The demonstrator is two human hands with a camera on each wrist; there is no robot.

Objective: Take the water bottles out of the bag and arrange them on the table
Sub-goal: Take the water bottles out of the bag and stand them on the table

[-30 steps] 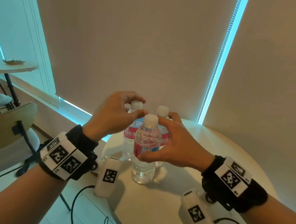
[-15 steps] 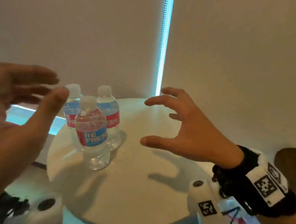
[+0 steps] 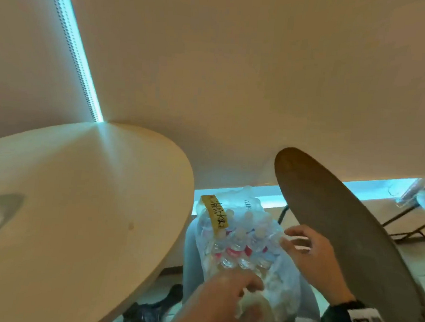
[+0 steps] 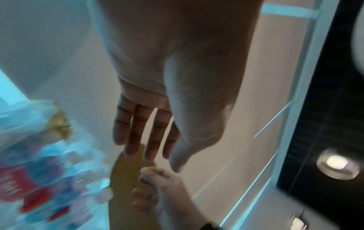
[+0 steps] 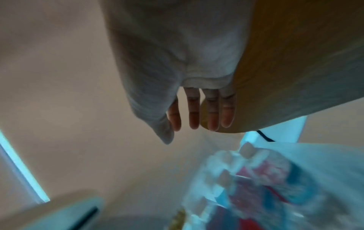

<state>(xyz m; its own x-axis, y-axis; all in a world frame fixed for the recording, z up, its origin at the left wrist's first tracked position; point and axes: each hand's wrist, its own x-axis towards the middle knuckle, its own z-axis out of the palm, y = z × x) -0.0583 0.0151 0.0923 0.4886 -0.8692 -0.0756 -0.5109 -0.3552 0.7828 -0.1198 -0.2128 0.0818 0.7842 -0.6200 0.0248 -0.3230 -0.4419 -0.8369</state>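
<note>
Head view: the bag (image 3: 239,239) of water bottles (image 3: 236,247) sits just beside the round table (image 3: 84,202), below its edge. The left hand (image 3: 223,293) reaches over the bag, fingers spread; the right hand (image 3: 310,256) hovers wide beside it, against a brown chair back (image 3: 346,238).

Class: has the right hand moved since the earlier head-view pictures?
Yes. The right hand has gone from above the table to beyond its right edge, lower, beside the bag of bottles.
</note>
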